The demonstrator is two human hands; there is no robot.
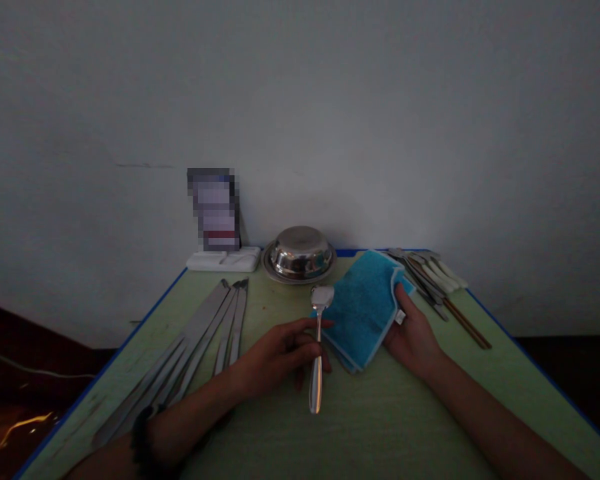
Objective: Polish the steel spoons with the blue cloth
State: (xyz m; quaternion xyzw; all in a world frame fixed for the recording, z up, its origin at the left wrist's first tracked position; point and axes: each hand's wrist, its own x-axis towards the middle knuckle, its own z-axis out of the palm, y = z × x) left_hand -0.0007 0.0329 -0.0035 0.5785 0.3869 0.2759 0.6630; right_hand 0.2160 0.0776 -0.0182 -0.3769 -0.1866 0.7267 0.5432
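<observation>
Dim light, head view looking down on a pale green table with a blue edge (pixel 260 440) set against a plain grey wall.

My left hand (pixel 280 353) grasps a shiny steel spoon (pixel 318 347) by the middle of its handle, fingers curled over it, thumb on the far side. The spoon points away from me: its bowl lies at the near-left edge of the cloth, its handle end comes toward me and sits just above or on the tabletop; I cannot tell which.

My right hand (pixel 413 333) rests on the right side of a folded turquoise terry cloth with a paler border (pixel 363 307). Thumb on top of the cloth, fingers tucked under or behind its edge, so the cloth is pinched lightly between them. The cloth lies flat on the table, centre-right, just beside the spoon.

Behind the cloth and spoon, near the wall: an upturned steel bowl (pixel 300 252) on a steel plate. To its left, a small white tray (pixel 224 260) with a blurred card standing on it.

Far left of the table: a fan of long flat steel utensils (pixel 200 340), laid side by side, well apart from my left hand's spoon.

Far right, beyond my right hand: a heap of cutlery with white and brown handles (pixel 437 280).
</observation>
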